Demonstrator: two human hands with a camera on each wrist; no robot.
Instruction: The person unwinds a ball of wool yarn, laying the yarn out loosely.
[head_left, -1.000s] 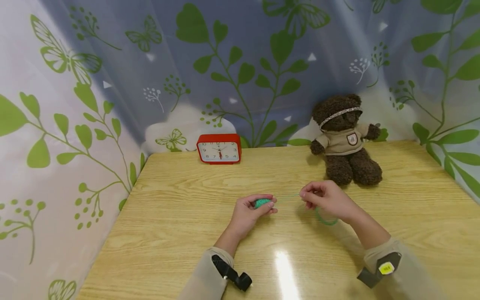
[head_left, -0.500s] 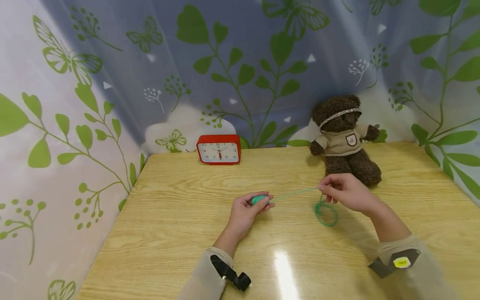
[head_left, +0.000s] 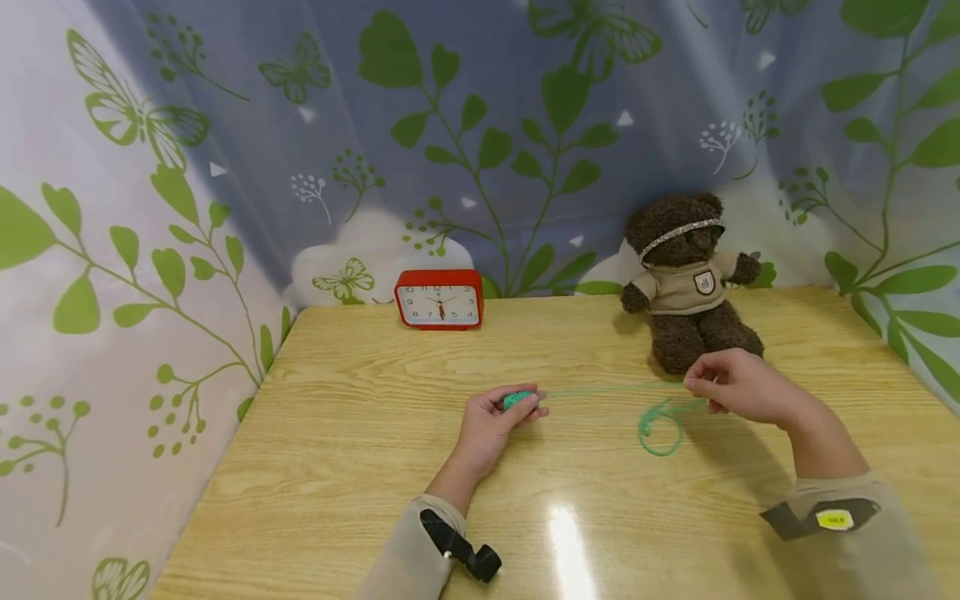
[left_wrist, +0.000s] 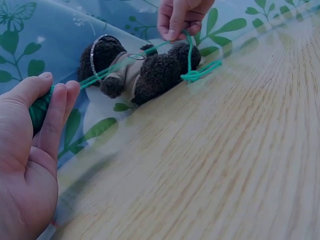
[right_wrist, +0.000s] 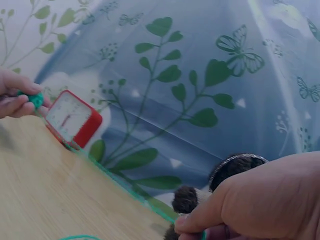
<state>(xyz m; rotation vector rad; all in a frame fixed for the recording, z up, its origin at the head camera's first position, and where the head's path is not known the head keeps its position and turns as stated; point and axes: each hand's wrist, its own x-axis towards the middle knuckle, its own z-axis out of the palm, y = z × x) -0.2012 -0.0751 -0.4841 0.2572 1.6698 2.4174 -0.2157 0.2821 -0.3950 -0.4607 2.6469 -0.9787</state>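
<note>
Head view: green yarn ball [head_left: 514, 400] is gripped by half-curled left hand [head_left: 486, 423], strand [head_left: 615, 388] pinched by right hand [head_left: 741, 388]; if pulled hastily, trailing loop [head_left: 660, 453] may be knotted.

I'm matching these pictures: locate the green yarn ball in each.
Head: green yarn ball below centre, in the left hand.
Left wrist: ball near the left edge, partly hidden by that hand.
Right wrist: ball near the left edge, in that hand.
Shared landmark: the teddy bear.
</note>
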